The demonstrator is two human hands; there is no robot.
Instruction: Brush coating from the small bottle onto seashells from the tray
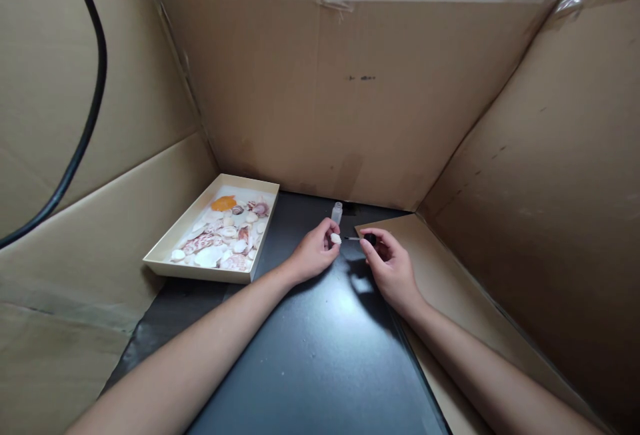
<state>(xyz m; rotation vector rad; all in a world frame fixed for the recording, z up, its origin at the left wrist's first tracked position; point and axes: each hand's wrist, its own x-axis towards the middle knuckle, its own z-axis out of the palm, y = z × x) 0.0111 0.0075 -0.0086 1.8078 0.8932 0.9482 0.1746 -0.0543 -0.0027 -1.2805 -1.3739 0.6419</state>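
Pinched in the fingers of my left hand (317, 248) is a small white seashell (335, 239). My right hand (393, 265) is closed on the black cap of a small brush (369, 239). Its thin stem points left toward the shell, with a small gap between tip and shell. Just behind my left fingertips stands a small translucent bottle (337, 212) without a cap, its lower part hidden by the hand. Both hands are above the dark table (310, 355).
At the left a shallow cream tray (200, 275) holds several seashells, white, reddish and one orange (223, 203). Cardboard walls (320, 108) enclose the table at the back and sides. A flat cardboard piece (440, 268) lies under the right arm. A black cable (97, 81) hangs at upper left.
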